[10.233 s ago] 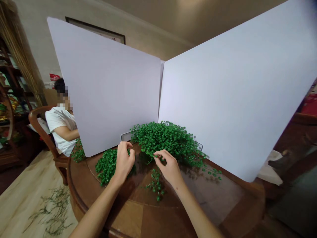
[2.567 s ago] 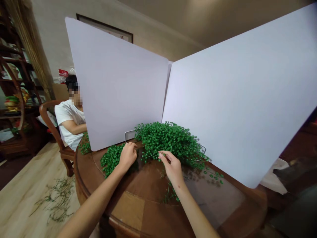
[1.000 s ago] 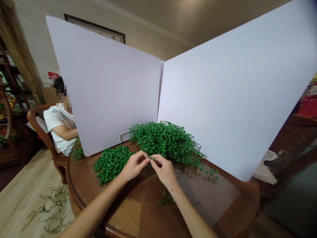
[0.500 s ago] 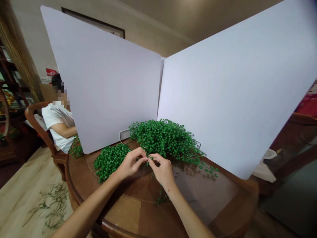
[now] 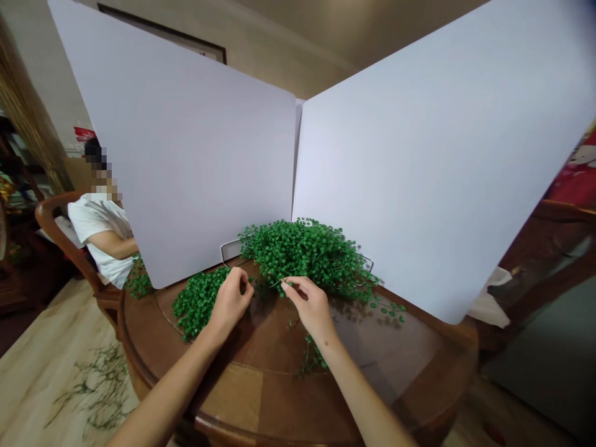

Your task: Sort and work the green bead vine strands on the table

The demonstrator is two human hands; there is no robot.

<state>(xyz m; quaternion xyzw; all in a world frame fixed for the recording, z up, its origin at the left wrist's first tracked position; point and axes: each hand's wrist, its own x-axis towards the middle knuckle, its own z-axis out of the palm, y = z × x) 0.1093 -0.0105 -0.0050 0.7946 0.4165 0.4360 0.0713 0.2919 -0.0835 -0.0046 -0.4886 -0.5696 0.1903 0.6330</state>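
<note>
My right hand (image 5: 310, 304) pinches a green sprig between thumb and fingertips. Its thin bare stem end pokes out to the left, and its small round leaves (image 5: 313, 359) dangle below the palm over the table. A short gap to the left, my left hand (image 5: 233, 298) is closed in a pinch; whatever its fingertips hold, if anything, is too small to make out. Behind both hands rises a large heap of green sprigs (image 5: 302, 248) with round bead-like leaves. A smaller pile of the same greenery (image 5: 198, 304) lies beside my left wrist.
Two tall white panels (image 5: 195, 155) meet in a corner behind the heap, held by wire stands (image 5: 230, 250). The round wooden table (image 5: 233, 397) has a raised rim. At left sit a person in a white shirt (image 5: 100, 223) and, on the floor, scattered stems (image 5: 95, 388).
My hands, together before, are now apart, the left one drawn away to the left. The sprig stays in my right hand, its stem end now exposed. The camera view has shifted slightly.
</note>
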